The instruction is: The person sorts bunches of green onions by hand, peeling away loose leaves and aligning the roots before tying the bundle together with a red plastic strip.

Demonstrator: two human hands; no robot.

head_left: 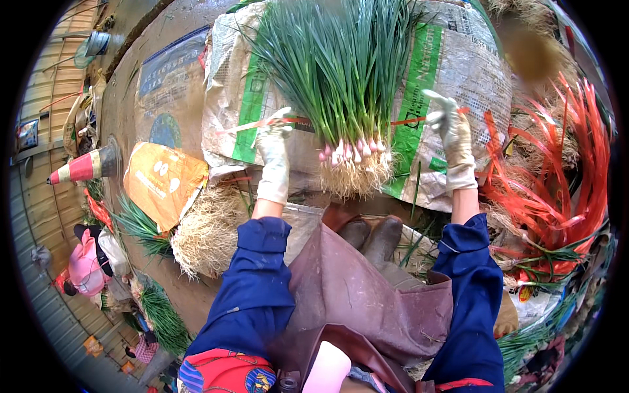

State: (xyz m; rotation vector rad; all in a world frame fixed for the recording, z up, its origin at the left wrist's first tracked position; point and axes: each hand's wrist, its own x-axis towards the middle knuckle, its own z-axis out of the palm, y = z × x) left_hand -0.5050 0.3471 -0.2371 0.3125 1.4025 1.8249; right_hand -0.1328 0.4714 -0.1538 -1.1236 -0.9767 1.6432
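Observation:
A bunch of spring onions lies on flattened printed sacks, green leaves pointing away and pinkish bulbs with pale roots toward me. A red plastic ribbon runs beneath the bunch and comes out on both sides. At the left, my gloved left hand is closed on one ribbon end, a tail sticking out beyond it. On the other side my gloved right hand grips the other end, with one finger stretched out. Both hands stay apart from the onions.
Loose red ribbons lie heaped at the right over more roots. To the left are a rooty bunch under an orange bag and a traffic cone. Rubber boots show before my apron. Farther left is a person in pink.

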